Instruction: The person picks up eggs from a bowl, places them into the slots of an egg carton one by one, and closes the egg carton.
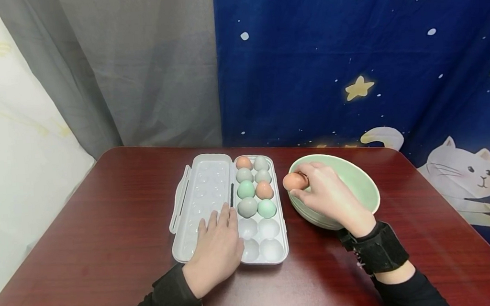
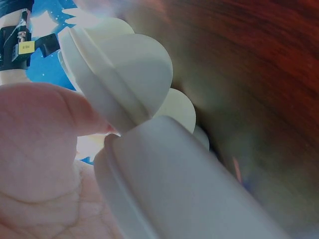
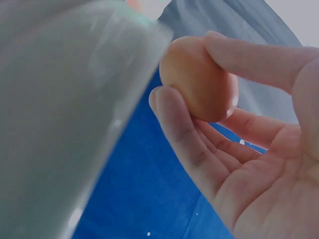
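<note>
Between thumb and fingers, my right hand [image 1: 327, 189] pinches a brown egg [image 1: 294, 182] at the left rim of a pale green bowl [image 1: 371, 196]. The right wrist view shows that egg [image 3: 199, 79] held up beside the bowl's wall [image 3: 65, 124]. My left hand [image 1: 218, 249] lies with extended fingers over the white egg box [image 1: 283, 231], across its opened lid [image 1: 211, 163] and the hinge side. Several brown, grey and green eggs [image 1: 246, 189] sit in the box's far hollows; bare hollows [image 1: 272, 249] show at the near end.
A dark red wooden table [image 1: 113, 230] carries the box and, to its right, the bowl. The lid's clasp flap [image 1: 180, 199] sticks out to the left. Behind the table hang a grey curtain [image 1: 156, 73] and a blue starry one [image 1: 299, 72].
</note>
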`<act>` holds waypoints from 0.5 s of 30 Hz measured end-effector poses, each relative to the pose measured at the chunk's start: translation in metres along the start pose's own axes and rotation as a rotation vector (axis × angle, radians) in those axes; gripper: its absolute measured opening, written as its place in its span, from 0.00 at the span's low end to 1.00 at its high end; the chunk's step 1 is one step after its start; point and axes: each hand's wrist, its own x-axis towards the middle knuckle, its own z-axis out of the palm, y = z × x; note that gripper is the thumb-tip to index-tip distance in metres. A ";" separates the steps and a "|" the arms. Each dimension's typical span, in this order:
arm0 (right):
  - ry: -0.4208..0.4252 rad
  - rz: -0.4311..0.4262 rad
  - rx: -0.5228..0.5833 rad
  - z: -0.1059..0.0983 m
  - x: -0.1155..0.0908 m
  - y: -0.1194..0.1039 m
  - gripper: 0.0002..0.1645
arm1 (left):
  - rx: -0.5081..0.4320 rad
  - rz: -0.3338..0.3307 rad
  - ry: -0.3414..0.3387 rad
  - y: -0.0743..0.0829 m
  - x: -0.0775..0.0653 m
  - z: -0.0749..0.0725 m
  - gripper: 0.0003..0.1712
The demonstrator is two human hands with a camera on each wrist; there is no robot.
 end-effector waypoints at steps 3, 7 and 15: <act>0.005 -0.028 0.032 0.001 0.000 -0.004 0.19 | 0.000 0.000 0.002 0.000 0.000 0.000 0.34; 0.015 -0.066 0.067 0.005 -0.001 -0.012 0.20 | -0.001 -0.004 -0.002 0.000 0.001 0.000 0.35; -0.011 -0.195 0.122 0.025 -0.008 -0.036 0.22 | 0.017 -0.007 -0.010 0.000 0.001 0.000 0.32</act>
